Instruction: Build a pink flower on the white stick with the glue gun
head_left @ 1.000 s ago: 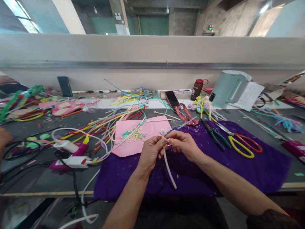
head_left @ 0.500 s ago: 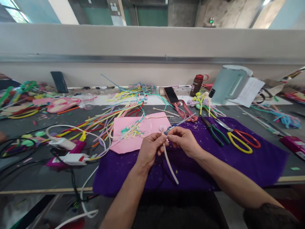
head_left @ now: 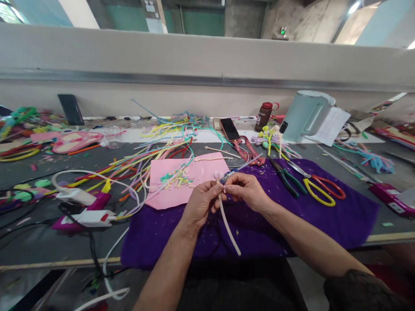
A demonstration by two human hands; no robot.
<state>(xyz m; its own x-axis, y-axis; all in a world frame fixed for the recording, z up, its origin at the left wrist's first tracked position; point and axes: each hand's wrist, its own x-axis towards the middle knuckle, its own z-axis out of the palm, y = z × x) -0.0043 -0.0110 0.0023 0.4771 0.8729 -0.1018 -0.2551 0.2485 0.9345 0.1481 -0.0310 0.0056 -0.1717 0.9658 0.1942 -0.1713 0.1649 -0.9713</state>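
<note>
My left hand (head_left: 203,202) pinches a white fuzzy stem (head_left: 229,229), whose lower end hangs down over the purple cloth (head_left: 158,237). A small pale pink flower-like head (head_left: 218,175) shows just above the fingertips. Close beside it on the right, my right hand (head_left: 247,190) has its thumb and fingers pressed together at the same spot. A small blue object (head_left: 227,175) sticks out at its fingertips; what it is I cannot make out. Behind my left hand lies a pink sheet (head_left: 207,166) with small green and yellow clippings (head_left: 177,178).
Green-handled pliers (head_left: 290,181) and scissors with red and yellow handles (head_left: 319,196) lie right on the cloth. Further back are a phone (head_left: 229,129), a brown bottle (head_left: 264,116) and a pale jug (head_left: 304,115). White plugs (head_left: 94,217) and cables lie left.
The camera view has shifted slightly, so the table items appear a little further left. Both hands keep their hold close together, with the white stem still hanging down.
</note>
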